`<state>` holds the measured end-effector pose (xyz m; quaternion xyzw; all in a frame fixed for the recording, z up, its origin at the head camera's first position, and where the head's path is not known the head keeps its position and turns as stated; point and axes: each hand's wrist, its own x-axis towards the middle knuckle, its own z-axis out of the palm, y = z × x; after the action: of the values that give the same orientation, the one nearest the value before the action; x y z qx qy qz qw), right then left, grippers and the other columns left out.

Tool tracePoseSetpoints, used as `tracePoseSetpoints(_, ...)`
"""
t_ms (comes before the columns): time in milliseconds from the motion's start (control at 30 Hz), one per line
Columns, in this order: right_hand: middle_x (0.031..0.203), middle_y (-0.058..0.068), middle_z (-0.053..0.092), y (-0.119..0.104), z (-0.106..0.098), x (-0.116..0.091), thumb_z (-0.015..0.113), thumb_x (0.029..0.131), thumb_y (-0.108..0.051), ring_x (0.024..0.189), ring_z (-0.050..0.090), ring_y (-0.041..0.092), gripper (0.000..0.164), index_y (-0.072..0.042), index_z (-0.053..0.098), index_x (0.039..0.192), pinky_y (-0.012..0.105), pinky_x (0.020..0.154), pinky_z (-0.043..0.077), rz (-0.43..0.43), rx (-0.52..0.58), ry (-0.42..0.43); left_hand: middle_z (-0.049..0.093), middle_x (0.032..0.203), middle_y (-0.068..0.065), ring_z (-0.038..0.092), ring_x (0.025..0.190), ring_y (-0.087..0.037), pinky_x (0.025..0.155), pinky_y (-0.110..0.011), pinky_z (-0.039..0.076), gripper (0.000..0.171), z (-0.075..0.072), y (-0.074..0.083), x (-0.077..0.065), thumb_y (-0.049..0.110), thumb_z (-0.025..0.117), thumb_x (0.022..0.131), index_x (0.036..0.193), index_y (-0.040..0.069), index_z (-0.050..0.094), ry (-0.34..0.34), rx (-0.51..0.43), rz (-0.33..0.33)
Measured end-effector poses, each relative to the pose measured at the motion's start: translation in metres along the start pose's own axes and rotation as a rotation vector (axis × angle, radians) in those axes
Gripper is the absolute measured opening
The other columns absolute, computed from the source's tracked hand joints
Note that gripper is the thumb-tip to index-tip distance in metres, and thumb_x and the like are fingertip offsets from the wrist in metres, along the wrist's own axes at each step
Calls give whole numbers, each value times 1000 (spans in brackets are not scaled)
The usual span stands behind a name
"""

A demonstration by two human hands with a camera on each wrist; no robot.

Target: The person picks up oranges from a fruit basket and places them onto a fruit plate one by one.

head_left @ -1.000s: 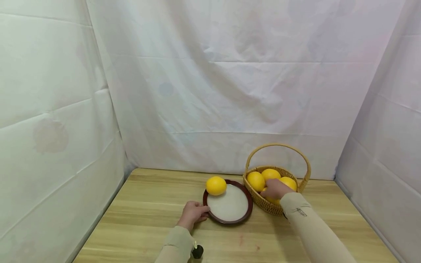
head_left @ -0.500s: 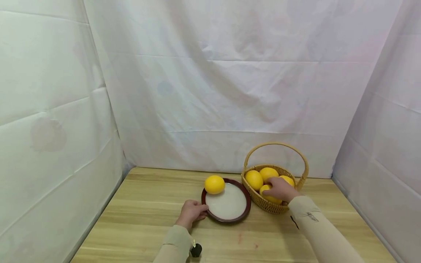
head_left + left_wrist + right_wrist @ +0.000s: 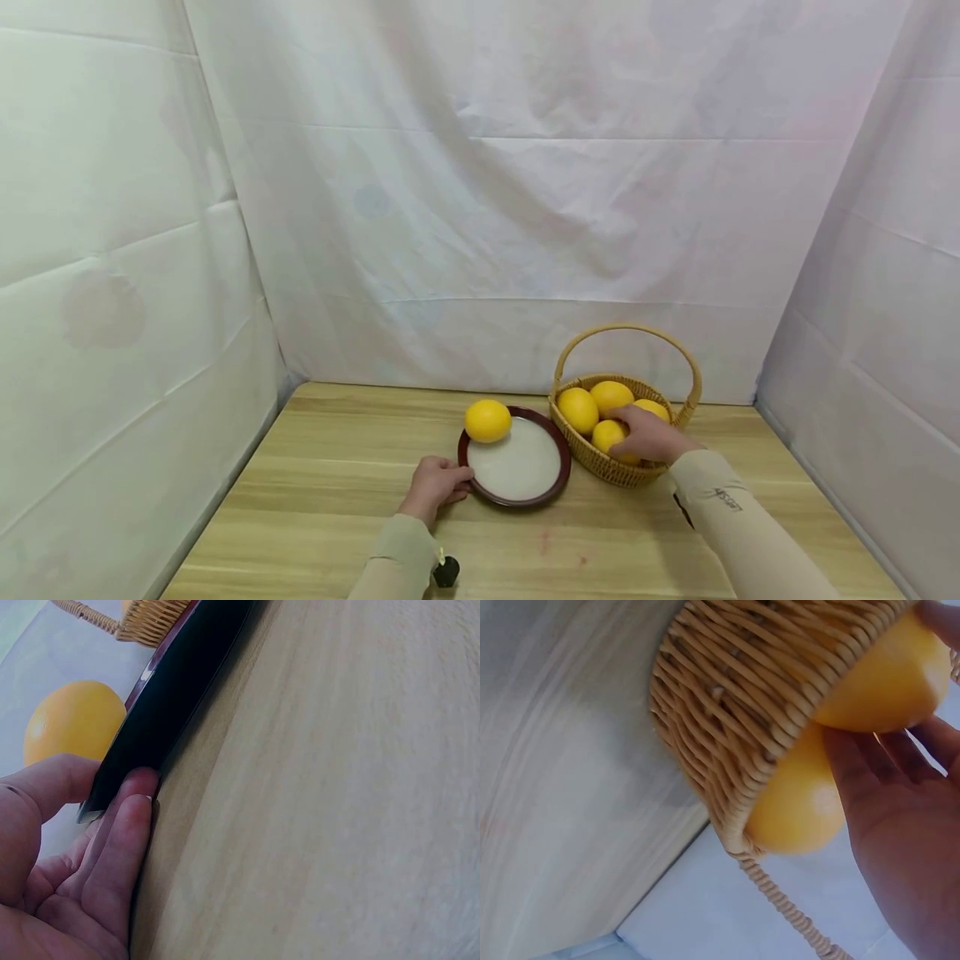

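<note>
A round plate (image 3: 517,503) with a dark red rim and pale centre lies on the table. My left hand (image 3: 435,485) pinches its near-left rim, thumb above and fingers below; the left wrist view shows that edge raised off the wood. One yellow orange (image 3: 487,421) sits on the plate's far-left part. To the right stands a wicker basket (image 3: 609,472) with several more oranges. My right hand (image 3: 651,435) reaches in over its right side and grips the front orange (image 3: 606,437) (image 3: 891,675), thumb and fingers on opposite sides. Another orange (image 3: 799,799) lies beside its fingers.
The basket's tall arched handle (image 3: 628,327) rises behind the right hand. White cloth (image 3: 480,208) hangs at the back and both sides of the wooden table (image 3: 337,475). A small black object (image 3: 446,572) is at the left cuff.
My right hand has drawn back slightly to the right over the basket, and more of the front orange shows. The left hand stays on the plate rim; the whole head view has shifted slightly.
</note>
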<state>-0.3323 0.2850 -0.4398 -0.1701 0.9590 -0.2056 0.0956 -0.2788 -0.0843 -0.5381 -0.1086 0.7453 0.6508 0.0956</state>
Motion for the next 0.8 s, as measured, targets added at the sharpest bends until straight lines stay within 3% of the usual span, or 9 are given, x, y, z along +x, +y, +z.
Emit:
tracePoseSetpoints(233,132,18,59,-9,-12,-5,76,75,-15,106,55,27,72,0,51,141,42,88,46,59,-10,-114,72,82,-9,68,66,-10,65,-25,62,20,0,2,-1,11,74,89,98,-7,70,1,6,-4)
tracePoseSetpoints(567,135,15,58,-18,-17,-3,71,70,-2,108,53,28,79,-9,49,145,48,91,46,129,-89,-174,72,82,-9,68,66,-9,66,-25,62,19,-2,2,-2,12,74,90,98,-6,70,-3,22,0)
tracePoseSetpoints(800,116,8,65,-23,-12,0,71,69,14,103,59,25,66,-14,60,128,48,91,52,16,-222,-141,72,81,-8,67,66,-10,65,-24,62,18,-1,2,-2,11,74,90,97,-5,70,-1,23,-10)
